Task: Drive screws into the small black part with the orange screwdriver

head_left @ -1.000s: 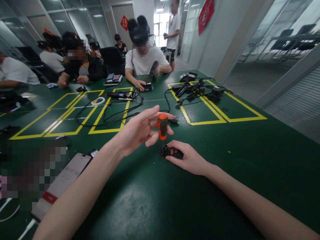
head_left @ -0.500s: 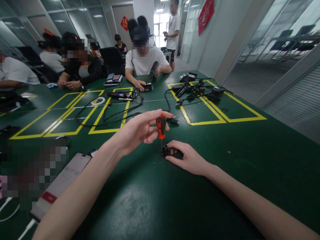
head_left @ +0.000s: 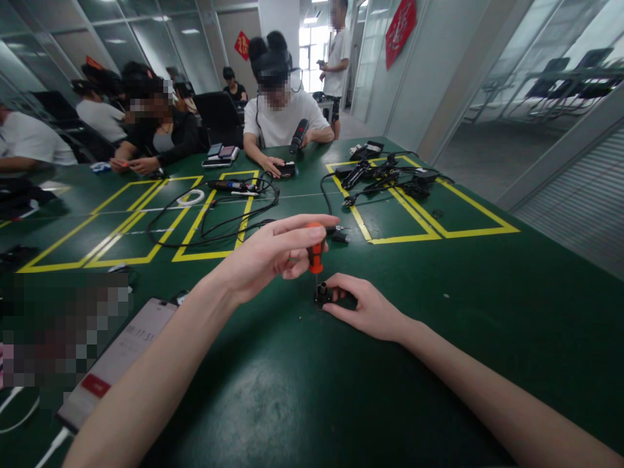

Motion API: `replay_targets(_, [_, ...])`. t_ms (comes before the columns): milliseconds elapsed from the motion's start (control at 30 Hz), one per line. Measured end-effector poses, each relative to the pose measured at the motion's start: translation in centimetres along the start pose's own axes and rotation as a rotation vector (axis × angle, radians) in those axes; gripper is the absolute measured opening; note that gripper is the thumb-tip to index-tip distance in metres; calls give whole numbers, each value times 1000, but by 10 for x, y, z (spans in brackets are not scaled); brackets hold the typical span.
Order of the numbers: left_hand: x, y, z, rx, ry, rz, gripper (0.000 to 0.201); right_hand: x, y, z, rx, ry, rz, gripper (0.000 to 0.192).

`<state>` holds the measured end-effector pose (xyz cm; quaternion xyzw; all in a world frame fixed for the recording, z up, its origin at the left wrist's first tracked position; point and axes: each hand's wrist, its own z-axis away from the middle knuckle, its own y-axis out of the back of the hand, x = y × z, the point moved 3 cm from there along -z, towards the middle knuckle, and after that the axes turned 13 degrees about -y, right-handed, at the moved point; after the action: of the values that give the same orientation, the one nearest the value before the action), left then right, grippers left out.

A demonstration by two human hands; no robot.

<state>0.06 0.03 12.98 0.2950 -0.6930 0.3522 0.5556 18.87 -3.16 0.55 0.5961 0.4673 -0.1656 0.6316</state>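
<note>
The green counter (head_left: pixel 487 312) runs away from me, marked out in yellow tape boxes (head_left: pixel 429 214), with loose black cables (head_left: pixel 219 221) inside them and a heap of black adapters (head_left: pixel 385 175) farther off to the right. Other people sit along the far and left edges, busy with their own work. A phone (head_left: pixel 117 361) lies flat near my left forearm, screen up.

My left hand (head_left: pixel 266 257) is above the counter, its grip closed narrow around the orange handle of a small screwdriver (head_left: pixel 316 250), thumb and fingers pinched at the top of it. The tool's long axis stands almost upright, shaft pointing straight down.

Directly below the tip, and slightly toward me, sits the small black part (head_left: pixel 322 296), resting on the counter. My right hand (head_left: pixel 370 312) lies flat beside it, its grip pinching the part from the right side with thumb and forefinger to pin it in place. The tip appears to meet the top of the part, though the contact is too small to make out for certain. So the part lies straight under my left grip and just left of my right.
</note>
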Motion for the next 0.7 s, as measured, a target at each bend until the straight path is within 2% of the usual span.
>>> replay_targets(67, [1, 0, 0, -25, -11, -26, 41, 1, 0, 0, -1, -3, 1, 13])
replay_targets(167, [2, 1, -1, -67, -12, -22, 46, 1, 0, 0, 7, -11, 1, 12])
replay_targets(267, [0, 1, -2, -83, 16, 16, 43, 1, 0, 0, 8, -12, 2, 10])
replay_targets(367, [-1, 1, -3, -37, 12, 37, 35, 0, 0, 0, 3, -7, -2, 11])
replay_targets(500, [1, 1, -1, 22, -20, 10, 53, 0, 1, 0, 2, -6, 1, 11])
replay_targets(700, [1, 2, -1, -44, -37, -11, 36, 0, 0, 0, -2, -2, -3, 13])
